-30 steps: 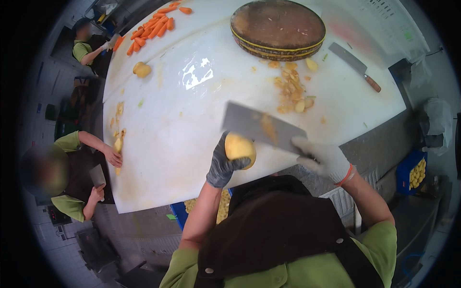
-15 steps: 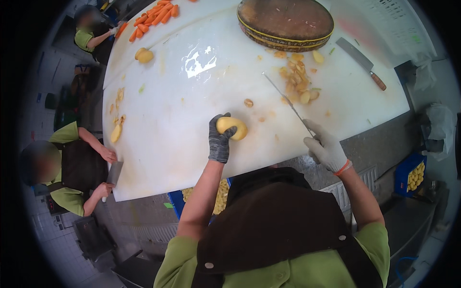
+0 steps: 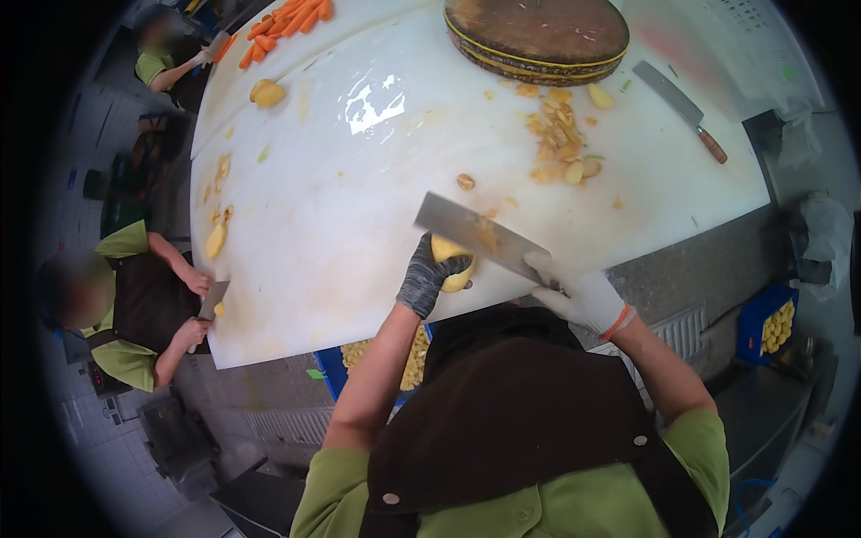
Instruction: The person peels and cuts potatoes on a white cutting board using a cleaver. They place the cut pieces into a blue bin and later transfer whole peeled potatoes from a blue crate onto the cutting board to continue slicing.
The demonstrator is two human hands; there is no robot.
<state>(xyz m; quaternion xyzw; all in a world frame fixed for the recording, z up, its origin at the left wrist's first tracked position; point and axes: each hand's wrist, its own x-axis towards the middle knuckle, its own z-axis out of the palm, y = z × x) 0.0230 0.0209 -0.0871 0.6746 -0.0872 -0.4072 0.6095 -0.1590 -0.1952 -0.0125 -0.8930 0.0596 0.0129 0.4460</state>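
Observation:
My left hand [image 3: 425,279] wears a dark grey glove and is closed round a peeled yellow potato [image 3: 455,280] near the table's front edge. My right hand [image 3: 581,293], in a white glove, grips a cleaver [image 3: 480,235] near its handle. The broad blade lies across the upper side of the potato, partly covering it, and a bit of peel clings to its face. Whether the edge touches the potato I cannot tell. Past the blade, a small brown-rimmed slice [image 3: 465,182] rests on the white table [image 3: 359,206].
A thick round chopping block [image 3: 538,40] stands at the back, with peelings [image 3: 558,143] before it. Another cleaver [image 3: 668,94] lies right. Carrots [image 3: 287,29] and potatoes [image 3: 267,93] are far left. A co-worker [image 3: 143,300] holds a cleaver at the left edge. A blue crate [image 3: 332,369] sits below the table.
My right hand has swung the cleaver left, turning its broad face up over the potato. The left hand has shifted slightly right and nearer to me with the potato.

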